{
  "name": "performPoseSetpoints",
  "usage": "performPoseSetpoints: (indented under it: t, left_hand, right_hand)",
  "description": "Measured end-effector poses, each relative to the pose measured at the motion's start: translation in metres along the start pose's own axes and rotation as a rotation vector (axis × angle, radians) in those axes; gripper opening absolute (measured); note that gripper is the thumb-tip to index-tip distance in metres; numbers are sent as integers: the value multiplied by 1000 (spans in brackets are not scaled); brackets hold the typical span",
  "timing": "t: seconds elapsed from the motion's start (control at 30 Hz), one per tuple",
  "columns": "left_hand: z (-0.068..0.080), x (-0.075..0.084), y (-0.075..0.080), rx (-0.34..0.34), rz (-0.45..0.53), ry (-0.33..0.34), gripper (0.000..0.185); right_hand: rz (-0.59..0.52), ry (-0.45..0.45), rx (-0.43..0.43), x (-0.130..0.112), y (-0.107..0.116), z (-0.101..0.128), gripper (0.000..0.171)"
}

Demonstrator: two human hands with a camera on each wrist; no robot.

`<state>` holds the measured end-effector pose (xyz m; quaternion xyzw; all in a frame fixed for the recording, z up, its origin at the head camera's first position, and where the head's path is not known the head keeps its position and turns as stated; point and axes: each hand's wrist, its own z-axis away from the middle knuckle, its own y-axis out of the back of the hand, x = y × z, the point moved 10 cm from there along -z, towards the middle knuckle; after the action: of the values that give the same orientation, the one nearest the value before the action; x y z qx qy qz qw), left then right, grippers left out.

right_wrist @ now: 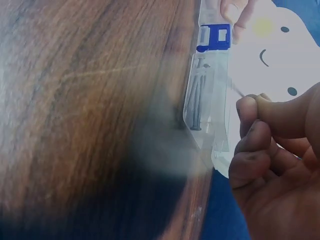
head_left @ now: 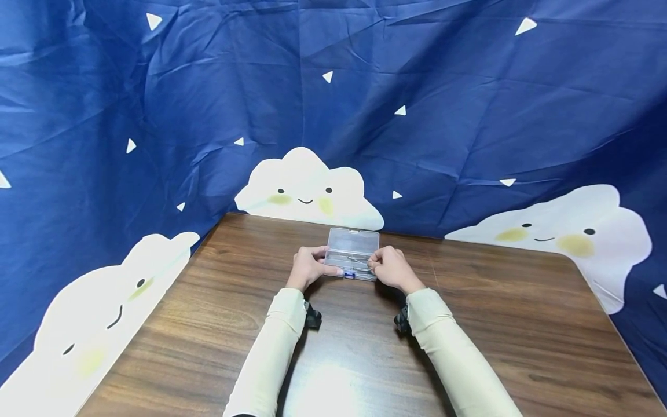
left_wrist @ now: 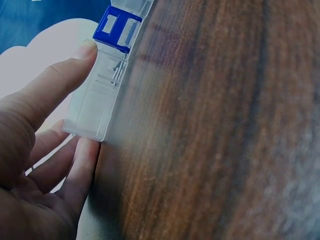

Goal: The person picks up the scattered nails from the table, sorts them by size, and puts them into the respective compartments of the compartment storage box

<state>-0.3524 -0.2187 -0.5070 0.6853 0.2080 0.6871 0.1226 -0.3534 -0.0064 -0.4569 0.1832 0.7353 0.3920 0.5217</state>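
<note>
A small clear plastic box [head_left: 352, 255] with a blue latch [head_left: 350, 275] lies on the wooden table [head_left: 365, 347], its lid [head_left: 354, 238] open toward the back. My left hand [head_left: 315, 264] grips the box's left end, thumb [left_wrist: 67, 75] on the front wall by the latch [left_wrist: 118, 27] and fingers [left_wrist: 85, 160] under the corner. My right hand [head_left: 376, 264] is at the box's right end. In the right wrist view its fingertips [right_wrist: 248, 111] pinch a thin metal nail [right_wrist: 237, 90] over the box [right_wrist: 207, 105]. Several dark nails [right_wrist: 196, 100] lie inside.
A blue cloth [head_left: 417, 104] printed with white clouds hangs behind and beside the table. The table's left edge [head_left: 156, 313] and right edge [head_left: 615, 324] are in view. Small black wrist cameras [head_left: 312, 317] sit under both sleeves.
</note>
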Motion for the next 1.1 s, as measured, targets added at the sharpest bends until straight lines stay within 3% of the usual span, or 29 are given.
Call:
performPoseSetpoints:
  t: [0.57, 1.1]
  left_hand:
    - [0, 0, 0, -6, 16, 6, 78]
    - [0, -3, -2, -12, 29, 19, 77]
  right_hand:
    - [-48, -9, 1, 7, 16, 10, 14]
    - [-28, -32, -71, 35, 42, 44, 8]
